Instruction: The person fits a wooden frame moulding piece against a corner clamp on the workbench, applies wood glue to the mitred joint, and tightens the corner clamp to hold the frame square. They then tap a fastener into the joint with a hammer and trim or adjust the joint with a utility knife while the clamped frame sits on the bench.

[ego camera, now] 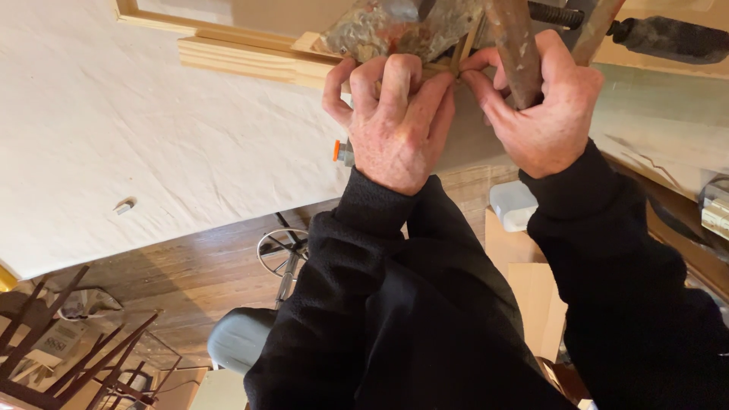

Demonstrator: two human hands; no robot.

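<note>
Left hand (395, 121) curled shut, fingertips pinching thin wood strip (456, 57) at bench (152, 129) far edge, steadying it against pale wood frame (250, 61); right hand (543, 106) closed round rusty clamp bar (516, 45), thumb and forefinger meeting strip from opposite side; both hands close, likely keeping small joint aligned.

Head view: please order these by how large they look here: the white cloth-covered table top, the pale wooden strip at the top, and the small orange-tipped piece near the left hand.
1. White table top, by far the largest.
2. Pale wooden strip.
3. Orange-tipped piece, partly hidden behind the left hand, so its full size is unsure.
</note>
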